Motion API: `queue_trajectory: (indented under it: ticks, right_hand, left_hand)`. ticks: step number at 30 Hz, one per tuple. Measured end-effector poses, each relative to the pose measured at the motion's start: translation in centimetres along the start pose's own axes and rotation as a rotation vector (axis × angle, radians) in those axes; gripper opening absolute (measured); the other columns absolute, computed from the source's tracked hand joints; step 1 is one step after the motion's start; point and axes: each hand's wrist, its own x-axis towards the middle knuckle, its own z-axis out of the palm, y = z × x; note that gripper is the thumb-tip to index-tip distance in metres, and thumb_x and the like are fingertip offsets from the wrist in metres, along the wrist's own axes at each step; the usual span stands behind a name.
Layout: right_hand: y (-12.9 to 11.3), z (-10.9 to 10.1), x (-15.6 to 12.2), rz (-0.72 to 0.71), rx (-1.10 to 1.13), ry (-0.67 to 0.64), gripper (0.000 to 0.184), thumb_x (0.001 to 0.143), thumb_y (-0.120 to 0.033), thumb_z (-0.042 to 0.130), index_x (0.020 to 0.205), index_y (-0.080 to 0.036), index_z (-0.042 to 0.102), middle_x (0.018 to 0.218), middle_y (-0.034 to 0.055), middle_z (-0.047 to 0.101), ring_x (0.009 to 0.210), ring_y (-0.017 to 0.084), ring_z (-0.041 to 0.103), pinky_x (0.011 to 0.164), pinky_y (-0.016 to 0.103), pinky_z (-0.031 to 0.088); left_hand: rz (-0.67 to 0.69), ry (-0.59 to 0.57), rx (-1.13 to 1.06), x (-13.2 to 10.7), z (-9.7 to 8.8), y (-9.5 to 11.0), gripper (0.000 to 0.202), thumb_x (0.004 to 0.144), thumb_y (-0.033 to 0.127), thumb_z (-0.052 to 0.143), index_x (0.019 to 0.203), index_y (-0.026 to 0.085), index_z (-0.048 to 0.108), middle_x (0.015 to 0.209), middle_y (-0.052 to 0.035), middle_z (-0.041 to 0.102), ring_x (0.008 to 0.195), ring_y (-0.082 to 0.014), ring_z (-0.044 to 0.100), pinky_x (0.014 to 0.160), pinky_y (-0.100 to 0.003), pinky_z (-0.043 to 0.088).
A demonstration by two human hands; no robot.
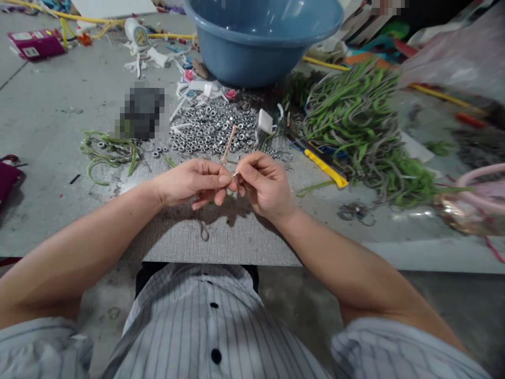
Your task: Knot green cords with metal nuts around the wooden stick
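My left hand [195, 182] and my right hand [264, 181] meet above the near part of a grey board [221, 237], fingertips touching. The right hand pinches a thin wooden stick [229, 143] that slants up and away from the fingers. The left hand's thumb and forefinger are closed in a pinch at the stick's lower tip; whatever small thing they hold is hidden. Just beyond the hands lies a heap of small metal nuts [213, 129].
A blue basin [262, 37] stands at the back. A pile of green and grey strips [363, 126] lies to the right, a yellow utility knife [323, 166] beside it. Green strips [108, 150] lie left; a magenta box [35, 43] sits far left.
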Motion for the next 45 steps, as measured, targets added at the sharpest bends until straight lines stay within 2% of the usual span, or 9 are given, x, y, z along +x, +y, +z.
queue_trajectory:
  ticks: [6, 13, 20, 24, 28, 30, 34, 40, 45]
  right_hand:
    - [0.1, 0.2, 0.1, 0.066, 0.073, 0.011, 0.030, 0.077, -0.047, 0.075, 0.072, -0.022, 0.060, 0.055, -0.0071, 0.056, 0.045, 0.007, 0.050, 0.039, 0.019, 0.037]
    - [-0.2, -0.4, 0.8, 0.098, 0.133, 0.177, 0.035, 0.069, -0.050, 0.078, 0.069, -0.023, 0.055, 0.061, -0.0083, 0.053, 0.040, 0.005, 0.040, 0.043, 0.023, 0.043]
    - [0.5, -2.7, 1.7, 0.143, 0.076, 0.250, 0.026, 0.081, -0.045, 0.064, 0.069, -0.027, 0.049, 0.068, -0.0041, 0.052, 0.046, 0.009, 0.041, 0.053, 0.031, 0.049]
    - [0.8, -2.4, 1.5, 0.041, -0.033, 0.232, 0.025, 0.082, -0.040, 0.064, 0.065, -0.026, 0.051, 0.063, -0.0043, 0.050, 0.047, 0.010, 0.041, 0.051, 0.030, 0.046]
    - [0.3, -1.3, 0.6, -0.265, -0.474, 0.062, 0.016, 0.083, -0.029, 0.066, 0.068, -0.025, 0.061, 0.065, -0.0031, 0.057, 0.060, 0.012, 0.053, 0.060, 0.030, 0.045]
    - [0.0, -0.8, 0.1, -0.391, -0.618, -0.049, 0.013, 0.084, -0.025, 0.065, 0.071, -0.026, 0.064, 0.069, -0.0018, 0.061, 0.065, 0.013, 0.057, 0.065, 0.031, 0.047]
    - [0.2, -0.6, -0.4, -0.490, -0.762, -0.124, 0.010, 0.086, -0.024, 0.061, 0.078, -0.026, 0.067, 0.079, 0.0008, 0.068, 0.071, 0.014, 0.062, 0.067, 0.030, 0.051]
    - [0.2, -1.0, -0.3, -0.557, -0.809, -0.191, 0.014, 0.089, -0.024, 0.057, 0.078, -0.026, 0.066, 0.076, 0.0001, 0.067, 0.073, 0.014, 0.064, 0.069, 0.029, 0.053]
    - [-0.4, -0.7, -0.5, -0.518, -0.800, -0.138, 0.018, 0.089, -0.027, 0.057, 0.073, -0.026, 0.064, 0.072, 0.0013, 0.065, 0.067, 0.015, 0.060, 0.064, 0.030, 0.050]
  left_hand:
    - [0.006, -0.013, -0.024, 0.0, -0.1, -0.1, 0.028, 0.075, 0.037, 0.078, 0.080, 0.012, 0.068, 0.055, 0.0012, 0.063, 0.033, -0.0026, 0.044, 0.029, -0.012, 0.028]
    - [0.039, -0.023, -0.099, -0.1, 0.3, -0.1, 0.026, 0.071, 0.037, 0.081, 0.079, 0.014, 0.071, 0.053, 0.0009, 0.063, 0.033, -0.0033, 0.041, 0.030, -0.014, 0.025]
    - [0.172, 0.121, -0.034, -0.4, 0.6, -0.4, 0.028, 0.078, 0.040, 0.072, 0.093, 0.017, 0.072, 0.060, 0.0013, 0.066, 0.035, -0.0051, 0.045, 0.034, -0.017, 0.033]
    - [0.261, 0.368, 0.076, -0.2, 0.3, -0.3, 0.030, 0.096, 0.039, 0.051, 0.115, 0.022, 0.065, 0.072, 0.0024, 0.068, 0.036, -0.0027, 0.045, 0.039, -0.017, 0.038]
    - [0.296, 0.549, 0.162, 0.1, -0.2, -0.2, 0.035, 0.102, 0.039, 0.038, 0.129, 0.025, 0.056, 0.083, 0.0020, 0.070, 0.037, -0.0001, 0.045, 0.042, -0.015, 0.040]
    - [0.295, 0.567, 0.232, 0.3, -0.3, -0.3, 0.039, 0.102, 0.043, 0.035, 0.132, 0.027, 0.054, 0.085, 0.0019, 0.070, 0.040, -0.0008, 0.049, 0.043, -0.015, 0.041]
    - [0.301, 0.597, 0.311, 0.6, -0.1, -1.0, 0.040, 0.099, 0.048, 0.042, 0.130, 0.028, 0.058, 0.086, 0.0012, 0.072, 0.046, -0.0042, 0.056, 0.042, -0.016, 0.043]
    - [0.295, 0.636, 0.491, 0.5, 0.9, -1.5, 0.036, 0.088, 0.035, 0.061, 0.119, 0.017, 0.069, 0.096, -0.0048, 0.075, 0.045, -0.0030, 0.053, 0.044, -0.016, 0.046]
    - [0.313, 0.523, 0.629, 0.4, 1.3, -1.3, 0.027, 0.087, 0.026, 0.058, 0.104, 0.014, 0.075, 0.075, -0.0018, 0.071, 0.041, -0.0024, 0.044, 0.041, -0.015, 0.037]
